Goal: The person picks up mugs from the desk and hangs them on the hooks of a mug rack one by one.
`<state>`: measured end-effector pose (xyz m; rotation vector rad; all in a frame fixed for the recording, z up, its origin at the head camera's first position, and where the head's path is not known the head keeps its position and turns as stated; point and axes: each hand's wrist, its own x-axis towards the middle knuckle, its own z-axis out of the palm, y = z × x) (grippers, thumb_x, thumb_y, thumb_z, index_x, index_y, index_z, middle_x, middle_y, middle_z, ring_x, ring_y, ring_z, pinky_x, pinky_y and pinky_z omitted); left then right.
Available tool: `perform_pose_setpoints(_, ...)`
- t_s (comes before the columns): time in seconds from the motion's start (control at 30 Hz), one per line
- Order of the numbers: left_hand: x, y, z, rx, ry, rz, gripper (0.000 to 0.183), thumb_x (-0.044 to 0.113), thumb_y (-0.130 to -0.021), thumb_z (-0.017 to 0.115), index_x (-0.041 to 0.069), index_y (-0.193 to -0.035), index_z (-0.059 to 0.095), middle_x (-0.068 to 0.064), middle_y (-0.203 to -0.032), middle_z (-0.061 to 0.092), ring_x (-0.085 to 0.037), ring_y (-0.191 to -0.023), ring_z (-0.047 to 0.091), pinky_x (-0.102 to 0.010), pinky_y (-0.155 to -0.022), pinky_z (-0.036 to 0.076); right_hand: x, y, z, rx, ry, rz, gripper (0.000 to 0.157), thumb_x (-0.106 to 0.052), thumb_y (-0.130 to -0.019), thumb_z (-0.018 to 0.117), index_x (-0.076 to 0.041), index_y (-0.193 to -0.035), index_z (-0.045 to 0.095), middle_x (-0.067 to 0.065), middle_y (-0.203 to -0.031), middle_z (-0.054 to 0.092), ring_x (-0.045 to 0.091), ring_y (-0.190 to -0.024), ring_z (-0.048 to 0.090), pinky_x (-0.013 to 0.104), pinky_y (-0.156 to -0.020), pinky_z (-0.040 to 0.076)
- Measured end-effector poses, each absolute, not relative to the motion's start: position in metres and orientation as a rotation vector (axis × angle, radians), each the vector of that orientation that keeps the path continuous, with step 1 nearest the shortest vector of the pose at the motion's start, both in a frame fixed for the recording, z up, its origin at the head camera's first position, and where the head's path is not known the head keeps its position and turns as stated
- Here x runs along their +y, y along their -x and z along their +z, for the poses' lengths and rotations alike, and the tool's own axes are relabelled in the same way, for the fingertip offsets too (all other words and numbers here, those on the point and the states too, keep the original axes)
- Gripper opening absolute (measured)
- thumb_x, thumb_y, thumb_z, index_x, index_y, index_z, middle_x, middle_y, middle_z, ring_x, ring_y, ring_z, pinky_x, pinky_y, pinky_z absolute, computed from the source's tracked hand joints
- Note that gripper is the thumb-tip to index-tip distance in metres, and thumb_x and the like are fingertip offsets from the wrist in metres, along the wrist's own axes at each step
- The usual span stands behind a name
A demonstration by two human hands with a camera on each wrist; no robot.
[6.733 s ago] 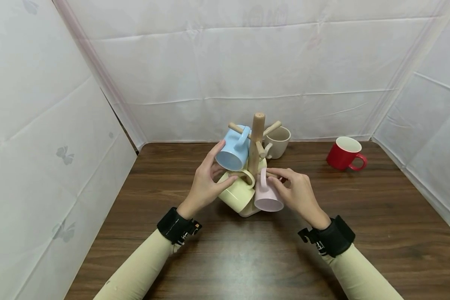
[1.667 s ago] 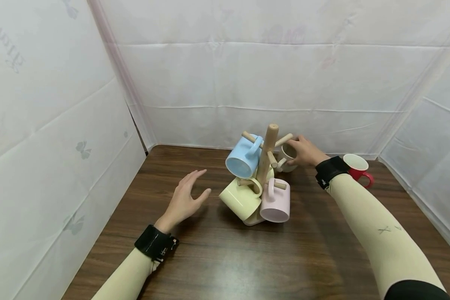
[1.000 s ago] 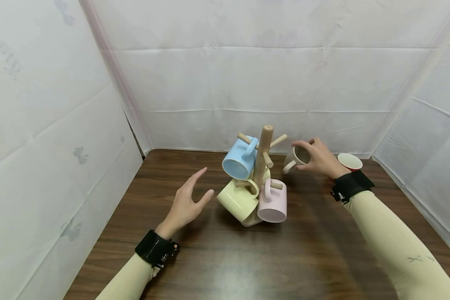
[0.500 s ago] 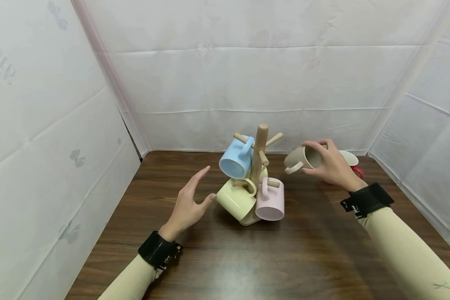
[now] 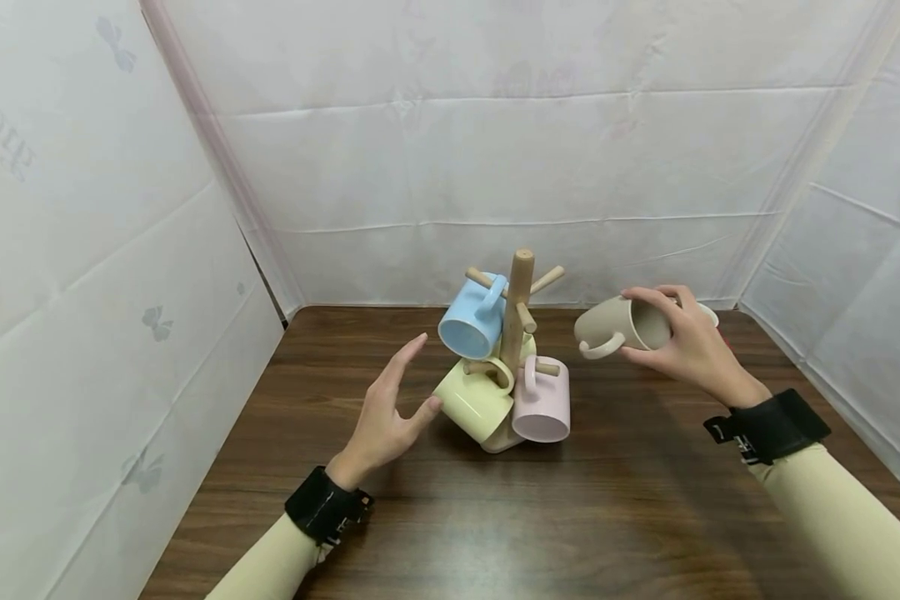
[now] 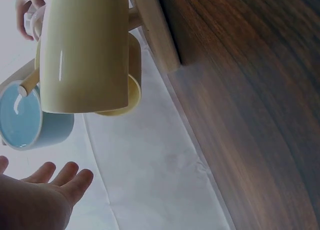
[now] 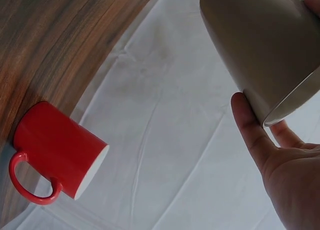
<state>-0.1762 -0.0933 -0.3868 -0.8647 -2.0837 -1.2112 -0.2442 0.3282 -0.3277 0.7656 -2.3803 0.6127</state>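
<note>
My right hand (image 5: 693,346) grips a beige mug (image 5: 603,323) near its rim, tilted on its side with the handle low and toward the front. In the right wrist view, fingers and thumb lie along the rim of the beige mug (image 7: 265,45). A wooden mug tree (image 5: 521,267) stands mid-table. On it hang a blue mug (image 5: 467,325), a pale yellow mug (image 5: 471,407), a pink mug (image 5: 546,408) and another yellow mug (image 6: 134,90), mostly hidden behind. My left hand (image 5: 381,425) is held left of the tree, fingers spread, thumb tip right by the front yellow mug.
A red mug (image 7: 60,150) stands upright at the table's back right, mostly hidden by my right hand in the head view. Bare pegs (image 5: 549,278) stick out from the tree's upper right and front. White sheeting (image 5: 420,167) rises behind and beside the brown table (image 5: 450,533).
The right hand left the pink mug, took hold of the beige mug behind the tree, lifted it and brought it right and forward, tilting it. The left hand withdrew from the tree, lately edging nearer again.
</note>
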Motion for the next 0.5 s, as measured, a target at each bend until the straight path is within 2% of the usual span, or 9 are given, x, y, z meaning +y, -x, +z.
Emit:
perform_pose_setpoints(0.17,-0.085,0.162,-0.37,-1.995,0.919,-1.216,0.065,0.027,-0.086,0.06,-0.002,-0.139,0.034,-0.013,-0.143,0.036,-0.033,-0.128,0.034,-0.052,-0.101,0.033,0.329,0.231,-0.323,-2.34,-0.779,0.628,0.082,-0.026,-0.056,0.087,-0.029,-0.13,0.053,0.013,-0.118,0.046,0.029,-0.095,0.049,0.046,-0.061,0.046)
perform_pose_setpoints(0.3,-0.08,0.158,-0.362,-1.964,0.947,-1.212,0.065,0.027,-0.087,0.058,-0.006,-0.138,0.034,-0.017,-0.144,0.033,-0.038,-0.128,0.032,-0.055,-0.101,0.031,0.328,0.222,-0.316,-2.307,-0.801,0.633,0.084,-0.023,-0.053,0.088,-0.026,-0.129,0.054,0.009,-0.119,0.049,0.025,-0.095,0.049,0.041,-0.062,0.044)
perform_pose_setpoints(0.4,-0.076,0.156,-0.358,-1.955,0.963,-1.214,0.066,0.027,-0.085,0.059,-0.006,-0.137,0.034,-0.018,-0.145,0.032,-0.04,-0.127,0.031,-0.057,-0.1,0.031,0.327,0.216,-0.312,-2.286,-0.819,0.64,0.085,-0.021,-0.05,0.088,-0.023,-0.129,0.055,0.006,-0.12,0.05,0.021,-0.095,0.049,0.034,-0.065,0.043)
perform_pose_setpoints(0.5,-0.072,0.155,-0.356,-1.939,0.982,-1.211,0.067,0.023,-0.082,0.061,-0.006,-0.136,0.035,-0.02,-0.144,0.032,-0.041,-0.126,0.032,-0.057,-0.099,0.032,0.318,0.204,-0.3,-2.263,-0.859,0.667,0.084,-0.015,-0.049,0.088,-0.016,-0.127,0.055,0.007,-0.118,0.051,0.021,-0.096,0.05,0.022,-0.072,0.045)
